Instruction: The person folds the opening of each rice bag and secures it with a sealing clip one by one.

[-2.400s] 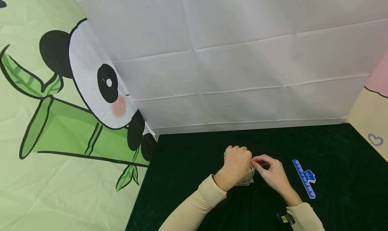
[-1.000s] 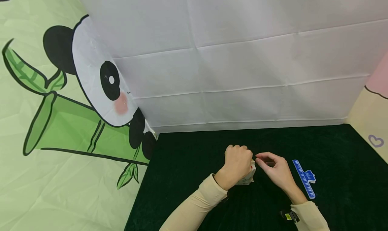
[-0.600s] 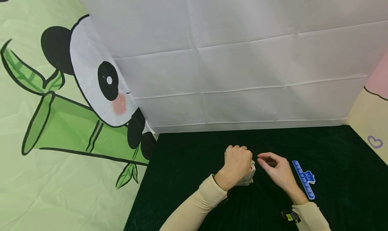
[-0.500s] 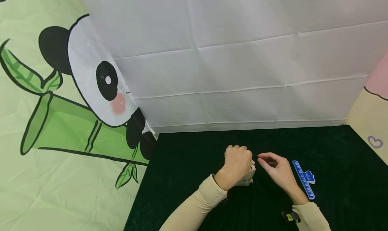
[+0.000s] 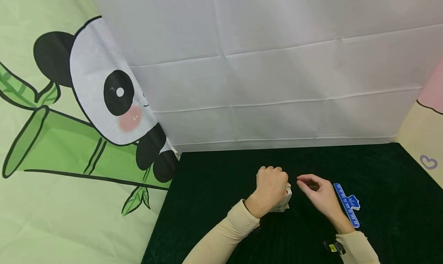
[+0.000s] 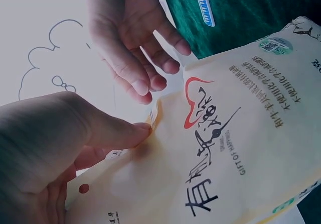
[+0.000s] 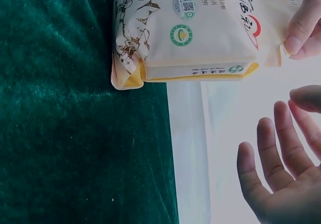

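Observation:
A cream-coloured printed bag stands on the dark green cloth, mostly hidden behind my left hand in the head view. In the left wrist view, that hand's thumb pinches the bag's folded top edge; black characters and a red heart-like curve mark the bag's front. My right hand hovers just right of the bag, apart from it. Its thumb and forefinger tips come close together, while the other fingers spread loosely in the right wrist view. Nothing shows between them. Yellow side folds line the bag.
To the right of my right hand lies a blue clip with ruler-like markings. The green cloth covers the table up to a white backdrop. A panda-print sheet hangs on the left.
My right hand was at the bag's top corner, then drew away and drifted slightly right. The left hand keeps its hold in the same place.

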The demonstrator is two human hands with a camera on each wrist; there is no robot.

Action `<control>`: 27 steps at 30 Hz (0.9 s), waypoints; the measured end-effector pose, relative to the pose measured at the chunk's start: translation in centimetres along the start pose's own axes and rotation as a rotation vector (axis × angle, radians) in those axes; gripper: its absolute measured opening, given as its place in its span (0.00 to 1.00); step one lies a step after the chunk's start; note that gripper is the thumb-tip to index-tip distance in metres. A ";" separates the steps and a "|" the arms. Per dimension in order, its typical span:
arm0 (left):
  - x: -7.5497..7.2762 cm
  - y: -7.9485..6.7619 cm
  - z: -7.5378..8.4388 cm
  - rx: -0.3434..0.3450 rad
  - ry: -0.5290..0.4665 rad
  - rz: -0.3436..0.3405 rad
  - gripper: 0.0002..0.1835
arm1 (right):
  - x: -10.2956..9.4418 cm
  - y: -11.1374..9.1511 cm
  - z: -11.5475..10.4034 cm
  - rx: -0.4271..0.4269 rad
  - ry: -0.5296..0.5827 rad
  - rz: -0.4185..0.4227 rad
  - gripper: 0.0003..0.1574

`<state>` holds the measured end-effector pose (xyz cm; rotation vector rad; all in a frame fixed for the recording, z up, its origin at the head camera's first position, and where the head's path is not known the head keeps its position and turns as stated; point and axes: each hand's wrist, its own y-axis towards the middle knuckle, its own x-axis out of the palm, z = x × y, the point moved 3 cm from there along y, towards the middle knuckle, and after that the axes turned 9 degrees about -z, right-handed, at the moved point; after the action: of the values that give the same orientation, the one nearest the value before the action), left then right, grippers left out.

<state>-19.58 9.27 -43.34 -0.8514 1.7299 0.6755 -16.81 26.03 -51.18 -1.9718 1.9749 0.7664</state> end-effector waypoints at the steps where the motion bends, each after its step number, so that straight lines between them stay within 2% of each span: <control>1: -0.1 0.0 0.0 -0.001 -0.002 0.000 0.13 | -0.1 0.0 0.0 0.001 0.000 0.000 0.14; 27: -1.9 0.4 -0.6 -0.020 -0.040 0.009 0.12 | -2.3 0.7 -0.9 0.041 -0.051 -0.037 0.17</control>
<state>-19.79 9.47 -41.33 -0.8385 1.6944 0.7124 -17.19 27.44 -49.14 -1.9407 1.9052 0.7536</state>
